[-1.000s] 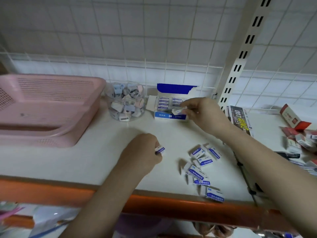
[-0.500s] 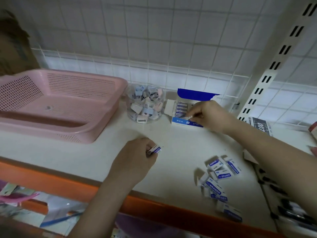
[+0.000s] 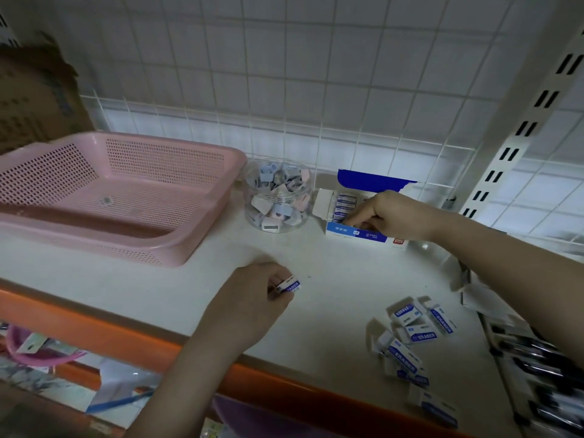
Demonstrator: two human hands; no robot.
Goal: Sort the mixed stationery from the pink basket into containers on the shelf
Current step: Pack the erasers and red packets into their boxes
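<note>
The pink basket sits on the white shelf at the left, almost empty. My left hand rests on the shelf in the middle and pinches one blue-and-white eraser. My right hand reaches into the open blue eraser box at the back, fingertips down among the rows of erasers; what they hold is hidden. Several loose erasers lie on the shelf at the front right.
A clear round jar of pastel clips stands between the basket and the box. The shelf's orange front edge runs below my left arm. Dark pens lie at the far right. A white slotted upright rises at the back right.
The view has swung left and closer. My right hand has lowered its fingers into the eraser box. My left hand stays in place with its eraser.
</note>
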